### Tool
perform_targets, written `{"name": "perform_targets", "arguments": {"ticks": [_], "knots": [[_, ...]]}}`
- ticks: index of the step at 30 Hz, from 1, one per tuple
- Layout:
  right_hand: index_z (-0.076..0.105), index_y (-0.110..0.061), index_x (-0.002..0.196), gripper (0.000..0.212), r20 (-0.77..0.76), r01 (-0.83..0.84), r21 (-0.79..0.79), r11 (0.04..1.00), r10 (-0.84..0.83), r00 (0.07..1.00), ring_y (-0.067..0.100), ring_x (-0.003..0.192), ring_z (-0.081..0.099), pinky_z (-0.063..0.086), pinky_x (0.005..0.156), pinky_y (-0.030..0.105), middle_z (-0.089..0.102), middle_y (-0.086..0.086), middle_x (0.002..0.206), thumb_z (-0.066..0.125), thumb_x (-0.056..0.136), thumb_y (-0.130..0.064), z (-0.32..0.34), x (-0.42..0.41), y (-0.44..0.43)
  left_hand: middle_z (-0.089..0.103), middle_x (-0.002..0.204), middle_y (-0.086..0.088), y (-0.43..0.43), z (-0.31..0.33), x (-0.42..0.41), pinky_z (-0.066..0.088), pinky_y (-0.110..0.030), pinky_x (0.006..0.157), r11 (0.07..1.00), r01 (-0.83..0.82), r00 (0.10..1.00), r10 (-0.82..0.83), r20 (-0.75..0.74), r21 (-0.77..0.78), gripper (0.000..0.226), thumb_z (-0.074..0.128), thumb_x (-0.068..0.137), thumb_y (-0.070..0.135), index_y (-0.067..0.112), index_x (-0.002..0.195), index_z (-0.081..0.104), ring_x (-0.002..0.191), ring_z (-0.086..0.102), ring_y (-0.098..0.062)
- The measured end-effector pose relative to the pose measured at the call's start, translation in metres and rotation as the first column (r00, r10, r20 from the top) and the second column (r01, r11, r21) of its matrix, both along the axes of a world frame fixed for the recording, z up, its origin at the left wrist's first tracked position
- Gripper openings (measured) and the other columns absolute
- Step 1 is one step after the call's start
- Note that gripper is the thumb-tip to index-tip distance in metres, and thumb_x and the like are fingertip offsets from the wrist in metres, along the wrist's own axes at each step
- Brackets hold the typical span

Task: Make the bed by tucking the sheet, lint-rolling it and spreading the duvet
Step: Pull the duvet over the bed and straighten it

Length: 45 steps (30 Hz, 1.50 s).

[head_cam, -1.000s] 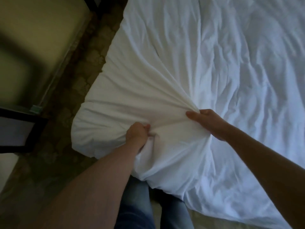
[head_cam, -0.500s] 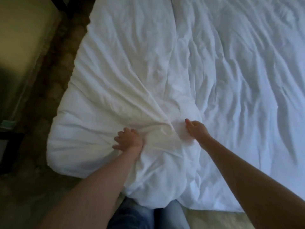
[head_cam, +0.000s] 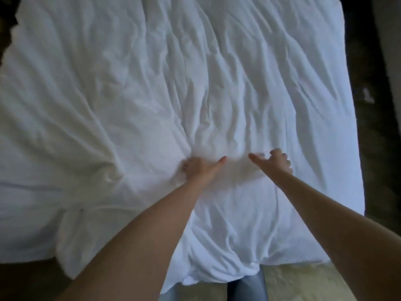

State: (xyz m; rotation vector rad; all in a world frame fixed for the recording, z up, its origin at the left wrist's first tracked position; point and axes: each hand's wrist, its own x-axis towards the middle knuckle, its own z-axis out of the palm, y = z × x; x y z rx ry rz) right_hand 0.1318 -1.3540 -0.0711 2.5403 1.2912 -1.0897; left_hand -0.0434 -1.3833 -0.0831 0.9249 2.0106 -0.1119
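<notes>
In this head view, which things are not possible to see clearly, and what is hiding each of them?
- Sheet: head view, wholly covered by the duvet.
- Left hand: fingertips sunk in duvet folds; grip unclear.
- Right hand: motion-blurred; grip unclear.
- Duvet's far end: cut off by the top edge.
- Pale speck right of the duvet: too small, blurred.

Pale patterned carpet (head_cam: 303,283) is showing along the bottom edge. Legs in jeans (head_cam: 247,288) are standing on it at bottom centre. Dark floor (head_cam: 373,148) is running up the right side, and a small pale scrap (head_cam: 367,95), too blurred to identify, is lying on it. More dark floor is filling the bottom-left corner.
</notes>
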Motion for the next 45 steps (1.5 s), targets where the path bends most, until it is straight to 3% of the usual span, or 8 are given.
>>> {"name": "perform_targets", "arguments": {"ticks": [4, 11, 21, 28, 34, 36, 39, 45], "knots": [[0.044, -0.008, 0.136, 0.095, -0.067, -0.196, -0.096, 0.976, 0.190, 0.979, 0.030, 0.131, 0.042, 0.036, 0.107, 0.036, 0.046, 0.013, 0.138, 0.063, 0.067, -0.071, -0.054, 0.040, 0.021, 0.056, 0.131, -0.018, 0.018, -0.054, 0.029, 0.044, -0.038, 0.097, 0.996, 0.071, 0.963, -0.055, -0.265, 0.052, 0.102, 0.058, 0.060, 0.081, 0.005, 0.129, 0.053, 0.122, 0.053, -0.034], [0.064, -0.011, 0.116, 0.032, -0.025, -0.526, 0.015, 0.851, 0.526, 0.850, 0.032, 0.116, 0.055, 0.041, 0.093, 0.033, 0.062, 0.015, 0.121, 0.047, 0.094, -0.027, -0.079, 0.056, 0.016, 0.058, 0.124, -0.023, 0.022, -0.054, 0.054, 0.041, -0.037, 0.092, 0.961, 0.252, 0.913, -0.196, -0.357, 0.118, 0.042, 0.036, 0.101, 0.031, -0.002, 0.115, 0.057, 0.117, 0.053, -0.037], [0.043, -0.008, 0.061, 0.036, -0.007, -0.235, 0.086, 0.968, 0.237, 0.972, 0.033, 0.079, 0.053, 0.032, 0.060, 0.029, 0.053, 0.014, 0.072, 0.045, 0.094, -0.020, -0.020, 0.182, 0.038, 0.062, 0.110, -0.028, 0.075, 0.034, 0.164, 0.040, -0.037, 0.084, 0.922, 0.082, 0.991, -0.117, 0.071, 0.378, 0.048, 0.036, 0.101, 0.033, -0.008, 0.101, 0.059, 0.107, 0.056, -0.040], [0.057, -0.005, 0.106, 0.027, -0.129, -0.083, 0.009, 0.996, 0.084, 0.988, 0.027, 0.091, 0.055, 0.040, 0.077, 0.030, 0.058, 0.012, 0.099, 0.054, 0.092, -0.027, -0.016, 0.172, 0.039, 0.065, 0.107, -0.022, 0.034, -0.007, 0.143, 0.043, -0.039, 0.088, 0.927, -0.147, 0.988, 0.121, 0.096, 0.344, 0.035, 0.047, 0.096, 0.031, -0.001, 0.107, 0.055, 0.105, 0.060, -0.037], [0.042, -0.007, 0.129, 0.055, 0.039, -0.046, 0.049, 0.998, 0.044, 0.998, 0.033, 0.124, 0.044, 0.036, 0.101, 0.041, 0.046, 0.013, 0.134, 0.059, 0.087, -0.039, -0.013, 0.170, 0.056, 0.059, 0.083, -0.013, -0.016, -0.004, 0.184, 0.033, -0.032, 0.074, 0.562, 0.042, 0.991, 0.078, -0.104, 0.826, 0.028, 0.046, 0.082, 0.033, 0.010, 0.097, 0.050, 0.082, 0.048, -0.023], [0.035, -0.007, 0.134, 0.067, 0.076, -0.011, 0.061, 0.998, 0.006, 0.997, 0.032, 0.128, 0.036, 0.030, 0.104, 0.043, 0.039, 0.013, 0.138, 0.060, 0.085, -0.045, -0.015, 0.175, 0.067, 0.064, 0.083, -0.014, -0.010, -0.009, 0.203, 0.033, -0.032, 0.079, 0.710, -0.091, 0.996, 0.054, 0.076, 0.699, 0.039, 0.043, 0.085, 0.042, 0.006, 0.093, 0.058, 0.085, 0.056, -0.028], [0.024, -0.007, 0.140, 0.085, 0.120, 0.059, 0.020, 0.998, -0.061, 0.991, 0.033, 0.133, 0.030, 0.027, 0.108, 0.045, 0.033, 0.014, 0.142, 0.063, 0.081, -0.054, -0.026, 0.196, 0.086, 0.052, 0.129, -0.025, 0.044, -0.005, 0.228, 0.031, -0.031, 0.102, 0.829, -0.541, 0.824, 0.490, 0.283, 0.139, 0.070, 0.050, 0.090, 0.050, -0.007, 0.130, 0.046, 0.126, 0.047, -0.033], [0.034, -0.007, 0.135, 0.100, -0.020, 0.173, -0.076, 0.982, -0.175, 0.984, 0.030, 0.128, 0.040, 0.041, 0.104, 0.041, 0.041, 0.011, 0.136, 0.078, 0.061, -0.058, -0.054, 0.246, 0.132, 0.028, 0.148, -0.021, 0.078, -0.026, 0.273, 0.031, -0.042, 0.108, 0.984, -0.177, 0.984, 0.177, -0.037, -0.001, 0.107, 0.063, 0.073, 0.066, -0.002, 0.144, 0.020, 0.139, 0.027, -0.036]]}}
